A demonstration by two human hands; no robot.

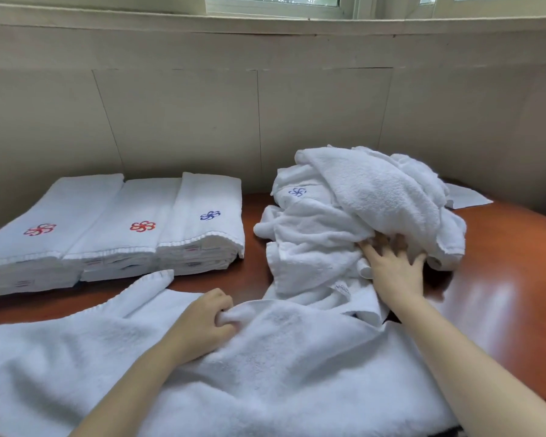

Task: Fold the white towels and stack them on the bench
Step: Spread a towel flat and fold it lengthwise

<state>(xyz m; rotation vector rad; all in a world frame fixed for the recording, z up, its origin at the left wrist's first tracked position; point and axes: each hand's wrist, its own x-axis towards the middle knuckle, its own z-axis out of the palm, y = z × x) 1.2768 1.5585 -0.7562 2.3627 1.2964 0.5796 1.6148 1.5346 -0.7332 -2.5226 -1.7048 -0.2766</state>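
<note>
A glossy reddish-brown tabletop (501, 279) runs along a beige panelled wall (186, 121) below a window sill (171, 17). At far left, three stacks of folded white towels (114, 234) sit side by side, touching one another; the two on the left carry red embroidered emblems, the one on the right a blue emblem. An unfolded towel (265, 373) lies spread across the near edge of the tabletop, and the left hand (202, 323) has its fingers curled round a bunched fold near the middle of it. At right, a loose heap of unfolded white towels (360, 209) is piled against the wall, one with a blue emblem showing. The right hand (394, 266) reaches forward with spread fingers pushed into the underside of the heap, fingertips hidden in the cloth; whether it grips any is unclear. A flat white sheet (467, 197) lies behind the heap. The two hands are well apart.
</note>
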